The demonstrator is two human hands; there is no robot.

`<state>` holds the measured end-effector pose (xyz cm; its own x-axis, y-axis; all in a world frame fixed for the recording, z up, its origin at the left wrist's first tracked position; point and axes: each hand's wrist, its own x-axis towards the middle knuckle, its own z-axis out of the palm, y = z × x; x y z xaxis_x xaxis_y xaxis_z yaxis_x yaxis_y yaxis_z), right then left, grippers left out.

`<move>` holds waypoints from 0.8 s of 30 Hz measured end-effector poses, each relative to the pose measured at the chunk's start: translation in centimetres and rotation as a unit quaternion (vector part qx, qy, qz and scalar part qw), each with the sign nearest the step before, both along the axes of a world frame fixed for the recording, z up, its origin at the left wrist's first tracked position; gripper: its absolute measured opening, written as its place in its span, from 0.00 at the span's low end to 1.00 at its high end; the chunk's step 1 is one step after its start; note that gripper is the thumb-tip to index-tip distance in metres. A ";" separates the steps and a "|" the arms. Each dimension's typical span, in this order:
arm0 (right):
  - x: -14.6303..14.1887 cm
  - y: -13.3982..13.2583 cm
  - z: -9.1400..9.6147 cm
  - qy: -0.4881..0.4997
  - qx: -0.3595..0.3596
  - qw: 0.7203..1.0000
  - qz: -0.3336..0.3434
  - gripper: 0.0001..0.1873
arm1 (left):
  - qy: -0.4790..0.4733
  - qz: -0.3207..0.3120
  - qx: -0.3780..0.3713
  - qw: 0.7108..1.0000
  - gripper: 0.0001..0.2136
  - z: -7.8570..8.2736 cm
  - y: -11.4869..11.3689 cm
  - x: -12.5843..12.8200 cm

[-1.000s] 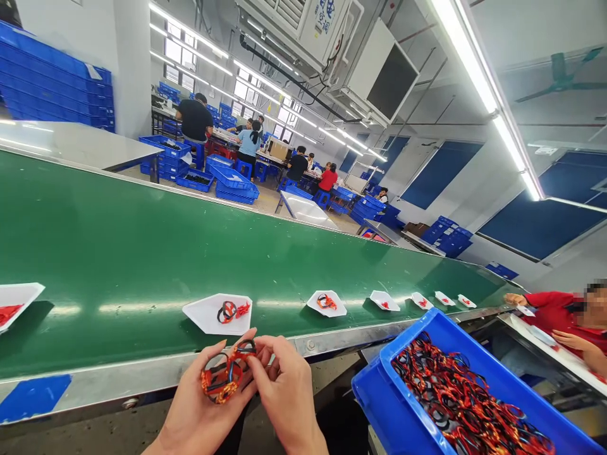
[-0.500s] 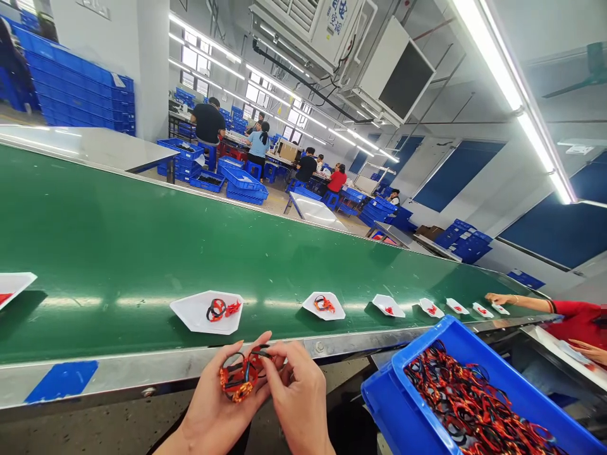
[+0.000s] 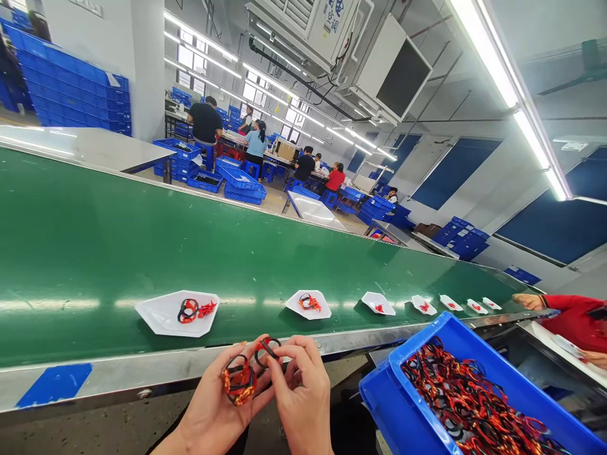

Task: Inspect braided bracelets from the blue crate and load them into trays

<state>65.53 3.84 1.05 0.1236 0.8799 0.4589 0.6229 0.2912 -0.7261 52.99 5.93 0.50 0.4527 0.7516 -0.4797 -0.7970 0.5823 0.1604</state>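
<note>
My left hand (image 3: 215,401) is cupped around a small bunch of black, red and orange-gold loops (image 3: 239,381); I cannot make out their exact kind. With thumb and fingers, my right hand (image 3: 303,392) pinches a black-and-red loop (image 3: 266,351) beside that bunch. Both hands are held close together in front of the conveyor's metal edge (image 3: 190,366). Just beyond them, on the green belt (image 3: 142,240), lies a white tray (image 3: 164,314) with a similar loop and red bits in it. Another such white tray (image 3: 294,306) sits to its right.
A blue bin (image 3: 396,385) heaped with black-and-red loops stands at right. Several more white trays (image 3: 378,303) line the belt. A co-worker's hand (image 3: 528,301) in a red sleeve is at the far right. People, tables and blue crates (image 3: 76,88) fill the background.
The white trays have shifted left along the belt. My right hand has drawn one loop slightly apart from the bunch. The co-worker's hand has moved away from the farthest tray.
</note>
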 end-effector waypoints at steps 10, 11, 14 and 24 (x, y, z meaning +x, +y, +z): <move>0.2 -1.0 1.0 0.034 0.028 0.999 -0.012 0.02 | 0.143 -0.035 0.066 0.987 0.12 -0.2 -0.4 0.1; 0.2 -1.1 0.9 0.037 0.023 0.999 -0.011 0.02 | 0.159 -0.032 0.097 0.982 0.13 -0.2 -0.6 0.0; 0.4 -1.3 0.8 0.060 0.007 0.998 -0.004 0.02 | 0.205 -0.032 0.188 0.960 0.14 0.2 -0.7 -0.2; -0.4 -1.8 0.5 0.160 -0.044 0.985 0.039 0.02 | 0.326 -0.017 0.287 0.900 0.15 -0.5 -0.5 -0.5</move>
